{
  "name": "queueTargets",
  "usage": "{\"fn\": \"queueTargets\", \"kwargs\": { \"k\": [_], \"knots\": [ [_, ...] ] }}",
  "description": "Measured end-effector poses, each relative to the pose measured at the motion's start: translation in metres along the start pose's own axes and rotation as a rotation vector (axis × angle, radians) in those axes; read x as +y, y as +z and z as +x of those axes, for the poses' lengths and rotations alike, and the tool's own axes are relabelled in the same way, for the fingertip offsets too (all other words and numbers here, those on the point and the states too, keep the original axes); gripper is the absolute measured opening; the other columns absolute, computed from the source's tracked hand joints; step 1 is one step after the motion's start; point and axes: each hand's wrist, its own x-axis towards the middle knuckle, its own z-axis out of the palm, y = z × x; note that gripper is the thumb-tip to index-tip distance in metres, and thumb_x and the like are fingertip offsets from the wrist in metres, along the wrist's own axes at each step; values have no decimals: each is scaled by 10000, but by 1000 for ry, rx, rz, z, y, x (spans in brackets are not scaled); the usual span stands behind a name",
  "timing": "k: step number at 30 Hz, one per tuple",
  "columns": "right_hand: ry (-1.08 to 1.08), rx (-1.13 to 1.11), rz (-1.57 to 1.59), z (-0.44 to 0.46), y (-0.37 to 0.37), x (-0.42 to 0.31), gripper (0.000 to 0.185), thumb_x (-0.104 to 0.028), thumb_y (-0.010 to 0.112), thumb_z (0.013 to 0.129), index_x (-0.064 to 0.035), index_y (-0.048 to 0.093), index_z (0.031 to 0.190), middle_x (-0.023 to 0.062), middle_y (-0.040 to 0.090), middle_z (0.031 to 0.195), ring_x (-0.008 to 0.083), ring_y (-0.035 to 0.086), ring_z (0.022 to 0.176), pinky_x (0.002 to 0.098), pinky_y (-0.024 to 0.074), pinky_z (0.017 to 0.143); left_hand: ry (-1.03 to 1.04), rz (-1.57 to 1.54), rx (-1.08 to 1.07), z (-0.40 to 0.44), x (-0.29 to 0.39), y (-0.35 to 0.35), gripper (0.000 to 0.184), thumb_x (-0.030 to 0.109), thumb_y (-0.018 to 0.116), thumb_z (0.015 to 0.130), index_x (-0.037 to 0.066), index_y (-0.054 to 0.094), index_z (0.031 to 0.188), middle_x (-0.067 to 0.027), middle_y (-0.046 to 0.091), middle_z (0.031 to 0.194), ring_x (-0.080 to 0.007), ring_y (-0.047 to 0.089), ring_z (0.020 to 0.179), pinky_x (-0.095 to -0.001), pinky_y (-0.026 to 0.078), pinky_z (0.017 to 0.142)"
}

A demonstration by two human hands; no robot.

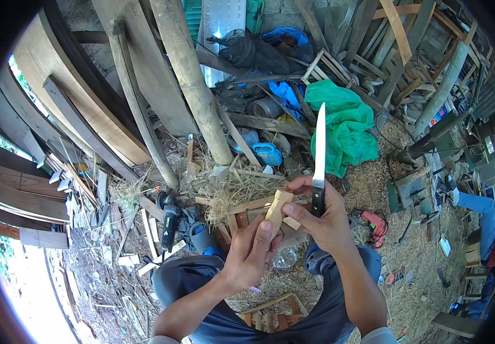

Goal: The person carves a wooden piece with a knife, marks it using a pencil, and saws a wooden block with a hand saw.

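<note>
My left hand point(251, 247) is closed around the lower part of a small pale carved wooden piece point(278, 208), its thumb lying along the near side. The piece is notched near its top and tilts up to the right. In my right hand point(330, 221) is a knife point(320, 150) with a black handle, its long blade pointing up and away from the wood. The right thumb and fingertips also touch the wooden piece near its upper end. Both hands are above my lap, and the fingers partly hide the lower end of the wood.
An angle grinder point(170, 221) lies on the left, a red power drill point(375, 227) on the right. Green plastic sheeting point(343, 123) is ahead, beside a thick post point(193, 80). Planks point(81, 86) lean at left. Another person's leg point(476, 209) shows at far right.
</note>
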Motion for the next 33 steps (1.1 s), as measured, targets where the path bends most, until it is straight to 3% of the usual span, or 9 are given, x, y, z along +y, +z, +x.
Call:
{"fn": "queueTargets", "kwargs": {
  "k": [5,7,9,10,13,17,21,30,33],
  "knots": [
    [88,-54,-87,4,-4,14,306,-121,718,842,-20,574,1092,44,654,920,98,612,819,253,496,719,-118,-367,-29,16,-6,-7,403,341,318,1038,4,537,1042,-26,548,735,-70,455,535,-222,377,489],
    [84,-62,-154,6,-4,30,287,-134,690,868,-9,563,1094,68,657,899,113,620,800,263,494,697,-143,-227,-57,23,-23,-18,394,341,327,1035,0,518,1087,-39,554,754,-73,458,540,-224,381,487],
    [-82,61,-634,4,-6,51,216,-144,577,937,3,505,1079,150,654,813,241,642,621,362,454,521,-211,-12,-82,31,-50,-26,374,341,355,1031,12,507,1121,-30,551,767,-65,461,555,-234,397,493],
    [-63,61,-626,-2,-8,70,216,-144,577,937,3,505,1079,150,654,813,241,642,621,362,454,521,-231,-11,-83,32,-67,-30,374,341,355,1031,12,507,1121,-30,551,767,-65,461,555,-234,397,493],
    [102,-46,-824,-29,-7,111,158,-137,462,962,21,452,954,305,592,791,496,579,721,515,462,595,-230,260,-46,44,-132,-42,372,347,356,1032,20,515,1109,-12,539,759,-58,459,565,-231,391,494],
    [226,-237,-1017,-61,-10,172,203,-123,448,945,34,435,1074,276,624,837,456,633,748,509,531,627,-213,462,-96,39,-231,-56,353,331,389,1024,10,536,1011,-11,522,717,-87,470,578,-259,410,538],
    [417,-317,-1138,-68,-7,184,265,-160,431,954,47,441,1120,259,648,851,422,658,770,479,550,646,-419,486,-173,32,-226,-49,336,288,432,1008,-10,547,903,-55,561,701,-132,517,613,-318,443,601],
    [413,-449,-1176,-68,-1,188,254,-173,396,971,59,415,1073,264,651,760,413,667,721,504,544,615,-352,721,-149,38,-262,-50,302,225,473,956,-53,577,1018,-152,637,767,-241,609,688,-378,474,678],
    [433,-433,-1197,-66,2,186,308,-88,455,878,86,436,1131,251,662,759,383,684,711,449,568,612,-378,692,-154,39,-260,-49,288,201,484,942,-55,576,1036,-187,647,795,-279,637,731,-395,480,701]
  ]
}}
